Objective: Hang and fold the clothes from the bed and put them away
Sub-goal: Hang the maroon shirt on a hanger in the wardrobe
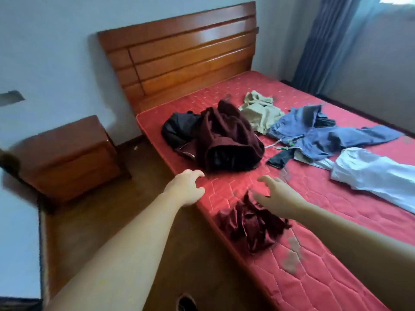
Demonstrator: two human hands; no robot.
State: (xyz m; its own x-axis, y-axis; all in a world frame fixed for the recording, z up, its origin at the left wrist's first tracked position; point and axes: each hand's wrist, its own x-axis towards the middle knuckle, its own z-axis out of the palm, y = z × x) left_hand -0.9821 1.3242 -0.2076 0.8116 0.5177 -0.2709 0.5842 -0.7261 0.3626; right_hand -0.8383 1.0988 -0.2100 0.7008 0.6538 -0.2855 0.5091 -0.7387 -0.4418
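Bedroom with pale walls, and a bed [314, 232] with a bare red quilted mattress and a wooden headboard [179, 55] takes up most of it. Clothes are scattered across the mattress: a dark red fleecy jacket [226, 138] heaped near the left edge with a black garment [179, 126] tucked against its left side, a beige top [260, 111] just behind it toward the headboard, blue jeans [325, 135] spread out to the right, and something white [377, 176] lying toward the right edge. A smaller dark red piece [251, 223] sits crumpled right at the near left edge.

Both arms are stretched out over that edge. The left hand [186, 187] hovers just short of the jacket, fingers loosely curled, holding nothing. The right hand [276, 194] is above the small dark red piece with fingers spread and bent, also holding nothing; can't tell if it touches the cloth.

Off to the left on the floor stands a wooden nightstand [67, 153], and blue curtains [323, 41] hang in the far right corner.
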